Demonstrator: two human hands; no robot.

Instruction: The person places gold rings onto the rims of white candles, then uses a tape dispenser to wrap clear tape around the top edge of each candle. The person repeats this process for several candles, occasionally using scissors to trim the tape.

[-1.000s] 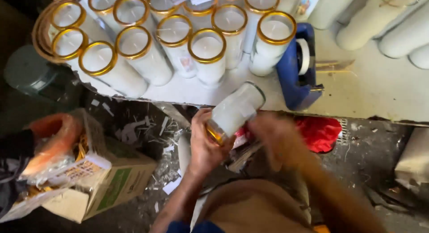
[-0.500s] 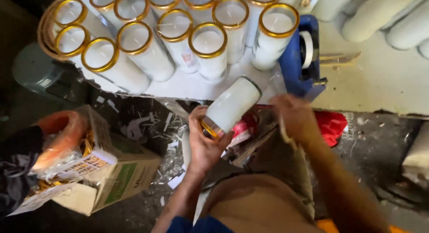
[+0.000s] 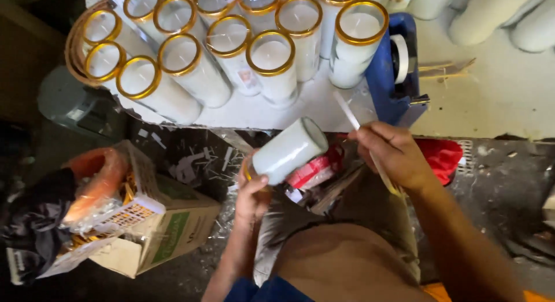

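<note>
Fingers of the left hand [image 3: 253, 193] were wrapped round the gold-rimmed end of a white glass candle jar [image 3: 287, 150], tilted with its base up and to the right, just near of the white table [image 3: 509, 99]; the right hand [image 3: 395, 154] pinched a thin white strip [image 3: 354, 118]; gold-rimmed candles [image 3: 272, 62] stood crowded farther off, left of a blue tape dispenser [image 3: 395, 76].

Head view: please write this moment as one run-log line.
left hand: holds white candle jar, tilted | right hand: holds thin white strip | behind: gold-rimmed candle jars on table, blue tape dispenser
</note>
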